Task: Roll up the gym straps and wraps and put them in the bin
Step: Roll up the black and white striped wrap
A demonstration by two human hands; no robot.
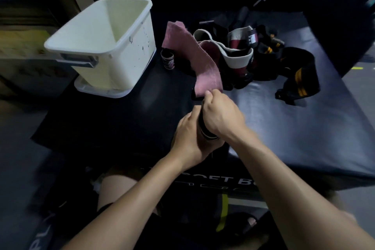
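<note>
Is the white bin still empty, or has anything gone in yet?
Empty as far as it shows: the white bin stands upright and open, with only bare inner walls visible. One small rolled wrap stands outside it on the mat.

Fuzzy pink cloth wrap [205, 63], smooth plastic bin [129, 61]

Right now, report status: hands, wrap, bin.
Left hand and right hand both shut on pink wrap, roll half done. Bin looks empty. Loose straps behind, nothing blocking.

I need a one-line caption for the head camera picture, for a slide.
Both hands, left and right, roll a pink wrap beside a white bin; more straps wait behind.
</note>
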